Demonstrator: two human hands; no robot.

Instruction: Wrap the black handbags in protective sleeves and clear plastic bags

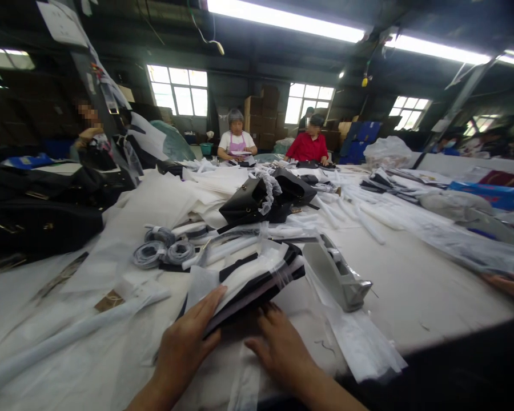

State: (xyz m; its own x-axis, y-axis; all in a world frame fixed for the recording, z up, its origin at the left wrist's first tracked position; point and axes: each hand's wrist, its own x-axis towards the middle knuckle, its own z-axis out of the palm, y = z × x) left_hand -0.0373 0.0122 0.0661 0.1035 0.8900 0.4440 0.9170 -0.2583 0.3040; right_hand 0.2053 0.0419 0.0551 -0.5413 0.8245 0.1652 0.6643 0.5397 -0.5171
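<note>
A bundle of black and white layers (257, 281), with a clear band round its far end, lies tilted in front of me; what it is made of cannot be told. My left hand (184, 345) grips its near left end, fingers on top and thumb along the near side. My right hand (285, 345) is at the bundle's near edge, fingers stretched and thumb apart, with the fingertips close under it. Below my hands lies a strip of clear plastic (245, 379). A grey tape dispenser (338, 271) stands to the right of the bundle.
Beyond the bundle sits a black handbag (257, 200) with a wrapped handle. Wrapped coiled straps (167, 248) and white paper sheets (154, 200) lie to the left. Black bags (38, 222) are piled at far left. Two people sit across the table; another person's hand (512, 285) shows at right.
</note>
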